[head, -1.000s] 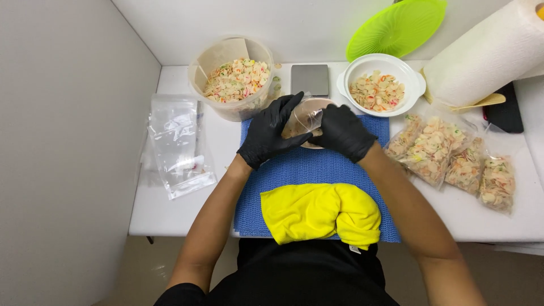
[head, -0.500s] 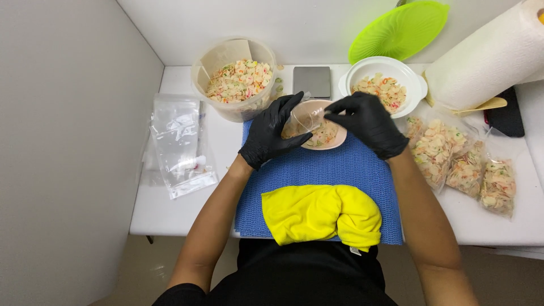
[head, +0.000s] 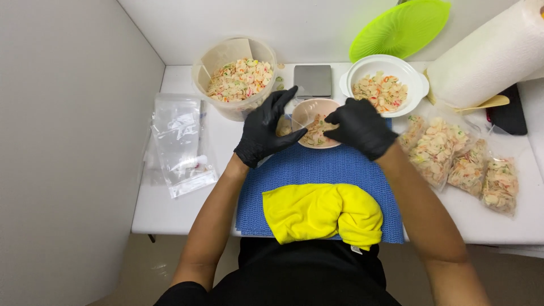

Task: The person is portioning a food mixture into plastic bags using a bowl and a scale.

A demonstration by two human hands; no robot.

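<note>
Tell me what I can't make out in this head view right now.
- Pink bowl: its right side sits behind the right hand; whether that hand pinches anything is hidden.
- Left hand: covers whatever it touches beside the bowl.
- Paper roll: cut off by the top right edge.
- Green lid: top cut off by the frame.
- Scale: its display is too small to tell.

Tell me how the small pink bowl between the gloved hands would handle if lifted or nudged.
The small pink bowl looks like thin plastic, only partly filled with flaky chips, so probably light. It sits on the textured blue mat, which likely resists sliding. Wide and shallow, it seems unlikely to tip.
</note>
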